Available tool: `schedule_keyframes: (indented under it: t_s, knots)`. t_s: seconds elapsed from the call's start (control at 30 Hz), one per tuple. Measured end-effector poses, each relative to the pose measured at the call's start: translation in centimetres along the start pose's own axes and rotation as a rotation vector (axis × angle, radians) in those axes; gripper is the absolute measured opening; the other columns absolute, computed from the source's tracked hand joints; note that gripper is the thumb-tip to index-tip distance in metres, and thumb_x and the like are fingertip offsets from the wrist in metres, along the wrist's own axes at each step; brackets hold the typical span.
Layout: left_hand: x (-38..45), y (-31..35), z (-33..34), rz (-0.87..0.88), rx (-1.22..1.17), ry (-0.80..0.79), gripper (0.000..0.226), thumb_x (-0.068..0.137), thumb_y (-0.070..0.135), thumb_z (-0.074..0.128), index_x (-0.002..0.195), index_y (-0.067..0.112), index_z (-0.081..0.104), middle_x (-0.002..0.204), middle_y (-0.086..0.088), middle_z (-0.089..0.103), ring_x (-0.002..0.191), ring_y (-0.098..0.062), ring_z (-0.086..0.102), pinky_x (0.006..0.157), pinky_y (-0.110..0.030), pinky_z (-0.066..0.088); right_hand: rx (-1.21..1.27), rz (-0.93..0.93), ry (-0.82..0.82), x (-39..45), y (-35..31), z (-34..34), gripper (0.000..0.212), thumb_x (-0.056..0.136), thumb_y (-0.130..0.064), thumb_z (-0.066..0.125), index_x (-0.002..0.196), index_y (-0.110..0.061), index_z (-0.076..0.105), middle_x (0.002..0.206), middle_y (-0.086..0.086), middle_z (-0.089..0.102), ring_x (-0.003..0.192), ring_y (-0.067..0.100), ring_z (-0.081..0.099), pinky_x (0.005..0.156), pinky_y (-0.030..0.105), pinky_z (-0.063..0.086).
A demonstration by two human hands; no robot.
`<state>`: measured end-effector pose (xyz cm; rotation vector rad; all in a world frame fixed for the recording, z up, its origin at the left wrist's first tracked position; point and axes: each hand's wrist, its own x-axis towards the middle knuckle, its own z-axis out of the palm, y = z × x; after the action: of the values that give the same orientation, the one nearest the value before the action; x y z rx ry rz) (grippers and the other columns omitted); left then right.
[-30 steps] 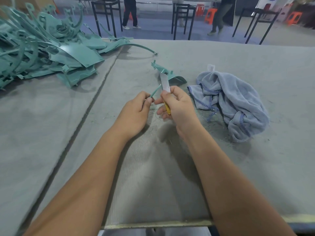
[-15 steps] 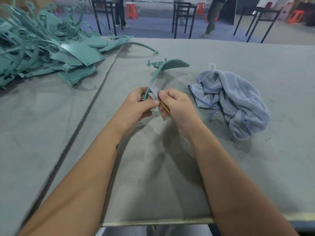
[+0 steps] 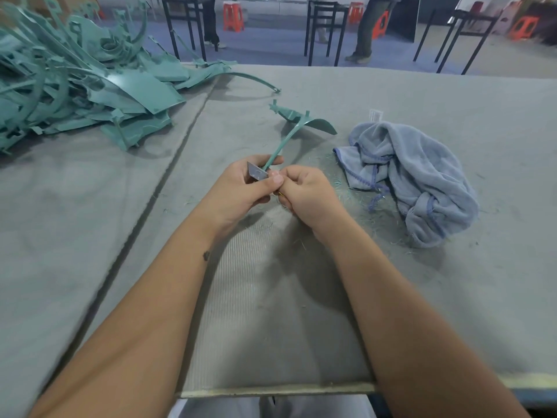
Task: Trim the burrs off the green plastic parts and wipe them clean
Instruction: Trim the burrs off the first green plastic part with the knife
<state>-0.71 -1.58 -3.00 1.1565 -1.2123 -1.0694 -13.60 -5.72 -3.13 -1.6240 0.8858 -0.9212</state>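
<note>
Head view: a green plastic part is held above the worktop by its thin stem, gripped in the left hand, while a small blade is pinched in the curled fingers of the right hand. Trimming seems under way; wiping is judged undone, the cloth lying nearby. A large pile of parts remains. Green shavings are scattered on grey felt; stools and table legs are seen beyond.

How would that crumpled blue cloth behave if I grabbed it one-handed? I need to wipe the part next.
The blue cloth lies in soft folds and a twisted knot, so it would probably hang limp and unfold when lifted. Its fuzzy pile suggests it is light and easy to grip. Green shavings around its edge may cling to it.
</note>
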Motion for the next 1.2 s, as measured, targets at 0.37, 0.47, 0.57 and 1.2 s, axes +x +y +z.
schedule_keyframes:
  t_s: [0.37, 0.47, 0.57, 1.2]
  knots:
    - [0.2, -0.8, 0.1, 0.076, 0.286, 0.138, 0.01, 0.091, 0.018, 0.067, 0.083, 0.023, 0.067, 0.053, 0.019, 0.058, 0.048, 0.003, 0.047, 0.051, -0.011, 0.039, 0.132, 0.012, 0.263, 1.0, 0.8, -0.8, 0.04, 0.099, -0.019, 0.054, 0.06, -0.012, 0.048, 0.048, -0.004, 0.04, 0.041, 0.002, 0.032, 0.046, 0.017, 0.028]
    - [0.1, -0.8, 0.0, 0.099, 0.348, 0.133, 0.013, 0.092, 0.022, 0.065, 0.079, 0.02, 0.067, 0.051, 0.018, 0.053, 0.047, 0.003, 0.044, 0.049, -0.011, 0.035, 0.19, 0.045, 0.27, 1.1, 0.8, -0.8, 0.036, 0.1, -0.022, 0.051, 0.066, -0.011, 0.047, 0.053, 0.001, 0.04, 0.038, 0.001, 0.03, 0.041, 0.014, 0.027]
    - [-0.1, -0.8, -0.2, 0.098, 0.455, 0.16, 0.016, 0.094, 0.022, 0.06, 0.081, 0.027, 0.069, 0.056, 0.017, 0.058, 0.055, 0.002, 0.052, 0.056, -0.015, 0.042, 0.21, 0.059, 0.175, 1.1, 0.8, -0.7, 0.033, 0.101, -0.019, 0.05, 0.068, -0.011, 0.051, 0.052, 0.003, 0.04, 0.036, 0.002, 0.031, 0.038, 0.014, 0.026]
    - [-0.1, 0.1, -0.2, -0.1, 0.025, 0.048, 0.018, 0.068, 0.027, 0.047, 0.076, 0.011, 0.044, 0.049, 0.007, 0.032, 0.04, -0.005, 0.021, 0.038, -0.015, 0.018, 0.117, 0.037, -0.067, 0.3, -0.1, 0.0, 0.034, 0.1, -0.011, 0.049, 0.066, -0.009, 0.049, 0.054, 0.004, 0.035, 0.038, 0.005, 0.026, 0.039, 0.015, 0.022]
